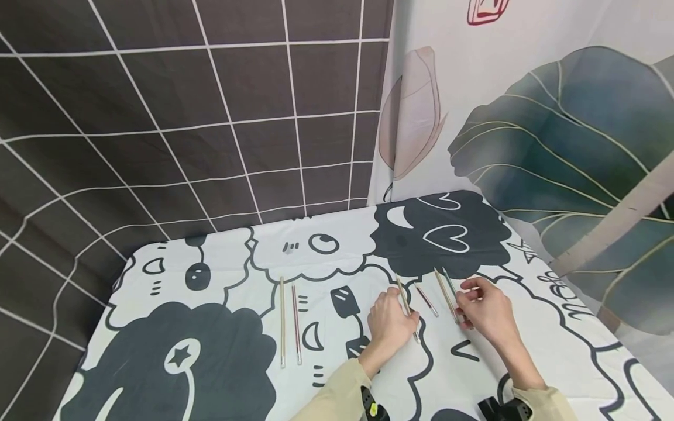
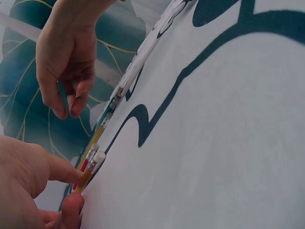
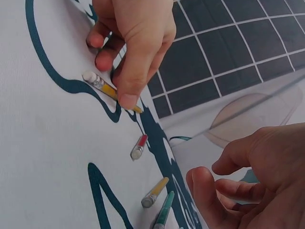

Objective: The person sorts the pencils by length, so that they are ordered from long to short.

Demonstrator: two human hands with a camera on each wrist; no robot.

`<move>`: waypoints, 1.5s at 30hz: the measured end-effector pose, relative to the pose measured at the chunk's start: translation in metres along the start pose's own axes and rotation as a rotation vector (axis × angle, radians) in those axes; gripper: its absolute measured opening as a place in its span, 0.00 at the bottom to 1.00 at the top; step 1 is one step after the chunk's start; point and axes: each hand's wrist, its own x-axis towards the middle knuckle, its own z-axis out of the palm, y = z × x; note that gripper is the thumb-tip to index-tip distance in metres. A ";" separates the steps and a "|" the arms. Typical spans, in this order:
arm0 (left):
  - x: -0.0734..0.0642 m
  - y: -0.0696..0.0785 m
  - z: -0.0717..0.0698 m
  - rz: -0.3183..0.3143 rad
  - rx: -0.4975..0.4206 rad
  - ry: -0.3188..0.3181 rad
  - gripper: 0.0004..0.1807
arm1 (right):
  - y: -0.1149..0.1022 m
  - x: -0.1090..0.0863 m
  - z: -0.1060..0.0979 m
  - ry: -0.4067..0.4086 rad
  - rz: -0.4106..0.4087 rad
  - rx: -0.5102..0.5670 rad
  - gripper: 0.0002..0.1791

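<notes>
My left hand [image 1: 391, 321] pinches a yellow pencil [image 1: 402, 292] between thumb and forefinger, low over the cloth. Its white eraser end [image 3: 89, 76] sticks out from the fingers in the right wrist view. Just right of it lies a short red pencil [image 1: 425, 300]. Farther right, a second yellow pencil [image 1: 445, 294] and a green pencil [image 3: 164, 210] lie side by side. Above these two hovers my right hand [image 1: 487, 310], fingers loosely bent and thumb apart from the forefinger, holding nothing. In the head view its fingers overlap the green pencil's lower part.
Another yellow pencil [image 1: 282, 324] and a red pencil [image 1: 296, 324] lie parallel to the left. A white cloth [image 1: 337, 374] with black cartoon drawings covers the table. Dark gridded fabric [image 1: 237, 117] and a leaf-print curtain [image 1: 568, 134] hang behind its far edges.
</notes>
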 end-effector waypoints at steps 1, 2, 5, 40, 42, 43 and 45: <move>0.000 0.000 0.000 0.001 0.006 0.002 0.28 | 0.001 0.000 -0.001 0.002 -0.004 -0.007 0.13; 0.000 -0.001 0.001 0.003 0.009 0.004 0.28 | 0.001 0.001 -0.001 0.003 -0.011 -0.011 0.13; 0.000 0.000 0.001 0.000 0.031 0.009 0.28 | 0.003 0.001 -0.003 0.008 -0.020 -0.025 0.13; 0.003 0.002 0.002 0.052 0.101 0.042 0.15 | 0.012 0.007 -0.001 0.015 -0.019 -0.081 0.12; 0.003 0.002 0.001 0.051 0.097 0.035 0.13 | 0.012 0.007 -0.001 0.020 -0.027 -0.092 0.12; 0.003 0.002 0.000 0.053 0.093 0.034 0.12 | 0.012 0.007 -0.001 0.023 -0.032 -0.097 0.11; 0.004 0.002 0.000 0.054 0.089 0.033 0.11 | 0.012 0.007 0.000 0.026 -0.039 -0.105 0.11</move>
